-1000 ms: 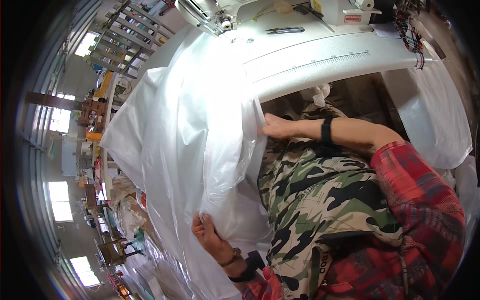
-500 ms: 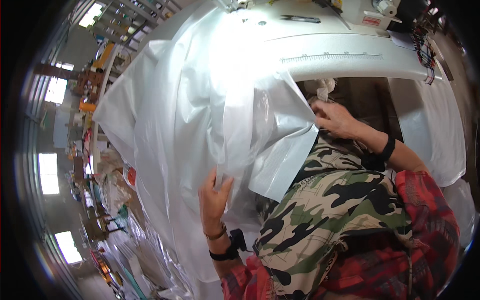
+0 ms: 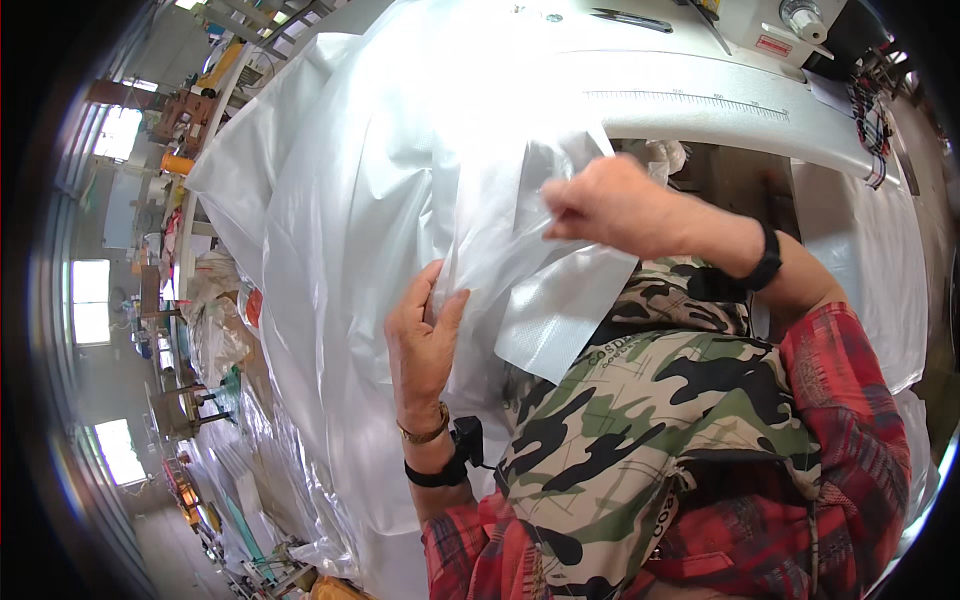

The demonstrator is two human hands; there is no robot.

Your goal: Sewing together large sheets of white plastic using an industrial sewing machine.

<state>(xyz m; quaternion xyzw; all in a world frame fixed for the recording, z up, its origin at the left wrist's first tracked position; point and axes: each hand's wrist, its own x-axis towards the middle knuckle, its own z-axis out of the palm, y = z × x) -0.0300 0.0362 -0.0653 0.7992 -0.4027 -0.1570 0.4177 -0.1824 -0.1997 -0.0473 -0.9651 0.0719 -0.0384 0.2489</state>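
Note:
A large translucent white plastic sheet [image 3: 330, 230] drapes over the white table edge and down across my lap in loose folds. My left hand [image 3: 424, 325] pinches a raised fold of it between thumb and fingers, near the middle of the sheet. Over the sheet's right part hangs my right hand [image 3: 610, 205], its fingers curled in and slightly blurred. Whatever those fingers hold, if anything, is hidden. Below this hand a free corner flap of the sheet [image 3: 560, 315] lies against my camouflage apron [image 3: 690, 390].
Along the white table [image 3: 700, 75] runs a printed ruler scale, with small dark snips [image 3: 632, 20] lying behind it. A white machine part with a knob [image 3: 803, 20] stands at the far right. More plastic sheeting [image 3: 860, 270] hangs at right. Cluttered shelves line the left.
My right hand has come up and left from beside the table edge to over the sheet, its fingers now curled. The left hand has risen slightly along the fold. The view has shifted a little.

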